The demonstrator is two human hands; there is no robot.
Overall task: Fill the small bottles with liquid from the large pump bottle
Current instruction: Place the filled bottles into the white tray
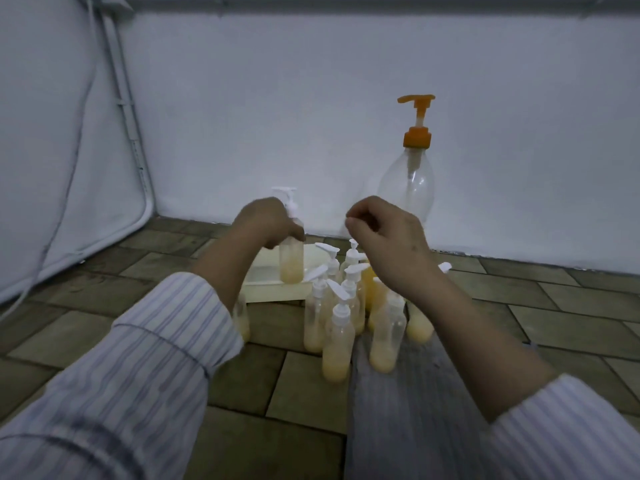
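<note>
The large pump bottle [408, 181], clear with an orange pump head, stands by the wall at the back right and looks nearly empty. My left hand [266, 221] grips the neck of a small bottle [292, 265] with a white pump, which stands upright on a cream tray [273, 289] and holds yellow liquid in its lower part. My right hand [384, 233] hovers to the right of it with curled fingers and holds nothing that I can see. Several small pump bottles [337, 341] with yellow liquid at the bottom stand clustered on the floor below my right hand.
The floor is brown brick-like tile. A white wall runs along the back. A white padded object with a cable [59, 209] leans at the left. My grey trouser leg [408, 410] lies at the lower right, beside the cluster.
</note>
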